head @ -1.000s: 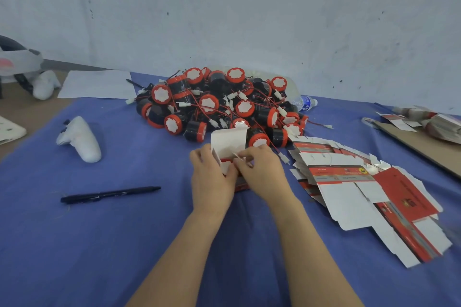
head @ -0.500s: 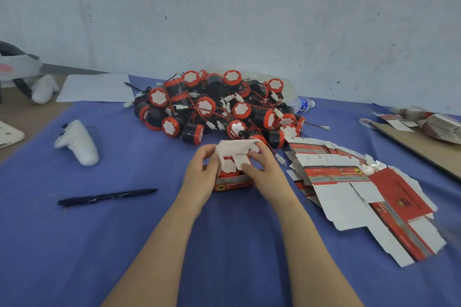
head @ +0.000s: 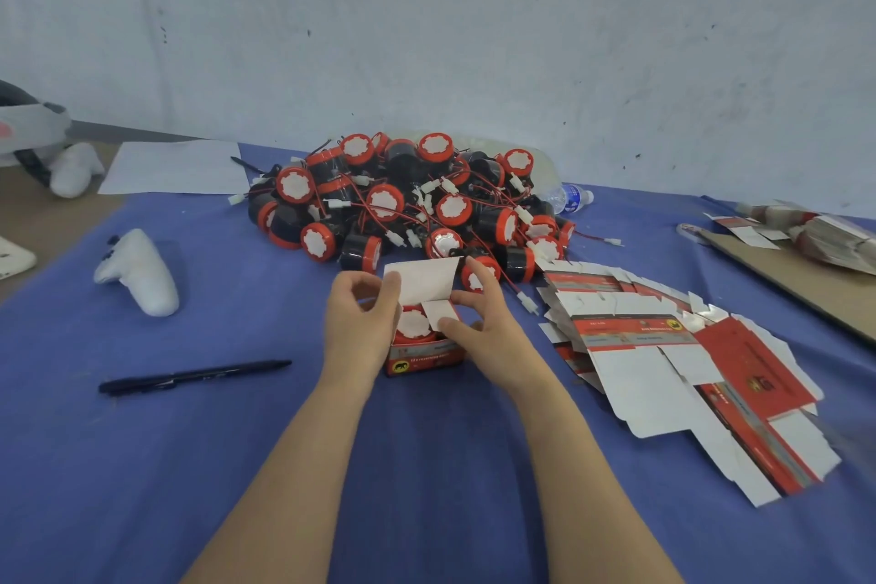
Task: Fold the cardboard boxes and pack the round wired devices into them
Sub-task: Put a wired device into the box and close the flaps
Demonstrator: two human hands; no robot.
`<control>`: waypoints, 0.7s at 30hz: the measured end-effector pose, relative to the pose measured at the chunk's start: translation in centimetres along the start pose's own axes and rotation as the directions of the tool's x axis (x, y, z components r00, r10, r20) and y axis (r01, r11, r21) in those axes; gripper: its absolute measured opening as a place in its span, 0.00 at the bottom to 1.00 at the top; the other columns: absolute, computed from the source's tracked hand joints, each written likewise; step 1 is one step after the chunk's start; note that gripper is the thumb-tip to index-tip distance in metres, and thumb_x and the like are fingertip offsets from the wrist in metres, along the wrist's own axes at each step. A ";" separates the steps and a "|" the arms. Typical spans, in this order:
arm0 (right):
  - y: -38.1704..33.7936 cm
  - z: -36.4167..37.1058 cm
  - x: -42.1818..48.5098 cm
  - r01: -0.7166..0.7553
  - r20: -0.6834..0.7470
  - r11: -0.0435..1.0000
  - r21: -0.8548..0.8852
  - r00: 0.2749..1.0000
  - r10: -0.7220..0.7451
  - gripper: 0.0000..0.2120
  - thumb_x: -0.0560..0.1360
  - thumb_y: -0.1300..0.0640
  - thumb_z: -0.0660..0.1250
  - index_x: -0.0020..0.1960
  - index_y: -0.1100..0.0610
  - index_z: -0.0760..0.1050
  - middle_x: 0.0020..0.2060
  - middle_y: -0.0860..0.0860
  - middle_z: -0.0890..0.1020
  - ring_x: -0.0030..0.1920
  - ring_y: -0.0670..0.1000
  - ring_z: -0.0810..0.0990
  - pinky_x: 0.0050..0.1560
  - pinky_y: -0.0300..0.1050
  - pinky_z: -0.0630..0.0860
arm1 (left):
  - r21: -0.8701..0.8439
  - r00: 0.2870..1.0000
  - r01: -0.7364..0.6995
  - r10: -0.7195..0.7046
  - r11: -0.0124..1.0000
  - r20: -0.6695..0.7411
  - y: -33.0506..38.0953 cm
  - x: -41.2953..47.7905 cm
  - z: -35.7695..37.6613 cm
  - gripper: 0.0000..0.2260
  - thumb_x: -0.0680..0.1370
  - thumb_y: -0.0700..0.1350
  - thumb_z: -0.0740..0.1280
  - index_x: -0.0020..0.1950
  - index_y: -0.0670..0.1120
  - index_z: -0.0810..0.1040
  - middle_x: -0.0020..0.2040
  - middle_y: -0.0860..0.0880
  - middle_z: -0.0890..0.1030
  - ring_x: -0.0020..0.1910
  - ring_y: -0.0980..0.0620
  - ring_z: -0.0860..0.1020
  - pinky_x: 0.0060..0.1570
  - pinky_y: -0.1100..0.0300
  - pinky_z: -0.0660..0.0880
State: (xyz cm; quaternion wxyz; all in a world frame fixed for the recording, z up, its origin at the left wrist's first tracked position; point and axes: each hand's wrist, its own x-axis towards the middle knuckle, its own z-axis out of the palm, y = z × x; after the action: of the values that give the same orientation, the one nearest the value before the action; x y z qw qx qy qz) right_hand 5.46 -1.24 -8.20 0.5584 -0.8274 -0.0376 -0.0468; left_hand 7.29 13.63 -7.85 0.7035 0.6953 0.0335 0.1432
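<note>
The red box (head: 419,359) stands on the blue cloth (head: 237,465) in front of the person, with one round wired device (head: 412,323) already seated inside and the white lid flap (head: 422,282) standing upright behind it. The step appears to be closing the top. The right hand (head: 493,332) pinches the small side flap (head: 440,309) between thumb and forefinger, bending it over the device. The left hand (head: 355,327) curls around the box's left side, steadying it. Next, the lid flap likely needs folding down and tucking in. The pile of devices (head: 403,199) lies just behind, and the flat box blanks (head: 663,370) lie to the right.
</note>
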 end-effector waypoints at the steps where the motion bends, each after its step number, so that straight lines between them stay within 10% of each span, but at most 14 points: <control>1: 0.0 0.0 0.0 0.003 0.003 1.000 0.001 1.000 -0.003 0.35 0.78 0.58 0.65 0.76 0.41 0.48 0.61 0.40 0.75 0.35 0.34 0.77 0.38 0.27 0.73 | -0.022 0.999 0.039 -0.039 0.999 0.013 0.0 0.1 -0.1 0.09 0.78 0.52 0.67 0.51 0.48 0.73 0.45 0.56 0.77 0.43 0.61 0.75 0.36 0.69 0.68; 6: -0.2 0.0 -0.2 0.037 0.038 0.999 0.029 0.999 -0.038 0.35 0.78 0.59 0.65 0.72 0.34 0.50 0.54 0.32 0.75 0.40 0.48 0.76 0.42 0.33 0.77 | -0.031 0.963 0.243 -0.237 0.970 0.131 0.2 0.7 -0.4 0.10 0.78 0.54 0.66 0.50 0.49 0.76 0.49 0.50 0.80 0.48 0.53 0.78 0.40 0.60 0.72; 12: 0.0 0.3 0.0 0.037 0.040 0.999 0.027 0.998 -0.038 0.38 0.77 0.58 0.66 0.74 0.34 0.48 0.54 0.32 0.76 0.39 0.53 0.73 0.44 0.39 0.77 | 0.169 0.991 0.050 -0.070 0.984 0.115 -0.3 0.2 -0.3 0.12 0.79 0.41 0.66 0.62 0.47 0.73 0.56 0.49 0.79 0.52 0.50 0.78 0.50 0.52 0.77; 16: -0.1 0.3 0.0 0.059 0.020 0.997 0.040 0.998 -0.059 0.37 0.77 0.60 0.66 0.71 0.31 0.49 0.55 0.37 0.76 0.38 0.54 0.71 0.47 0.49 0.77 | -0.142 0.940 0.117 -0.063 0.983 0.334 0.0 -0.1 -1.4 0.21 0.77 0.27 0.56 0.53 0.51 0.77 0.53 0.51 0.83 0.48 0.52 0.82 0.48 0.55 0.80; 21: -0.1 0.6 -0.1 0.131 -0.039 0.989 -0.068 0.990 -0.134 0.17 0.77 0.64 0.62 0.53 0.41 0.73 0.57 0.47 0.75 0.47 0.44 0.75 0.41 0.27 0.71 | -0.130 0.959 0.068 -0.029 0.989 0.283 0.2 -0.7 -1.3 0.19 0.79 0.30 0.54 0.38 0.44 0.81 0.60 0.49 0.80 0.51 0.55 0.79 0.41 0.62 0.79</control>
State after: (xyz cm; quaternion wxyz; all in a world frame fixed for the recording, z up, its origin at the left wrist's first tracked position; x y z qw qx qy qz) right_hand 5.40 -0.66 -8.34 0.5276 -0.8395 -0.0789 -0.1030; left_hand 6.28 14.68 -7.80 0.7509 0.6571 -0.0595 0.0282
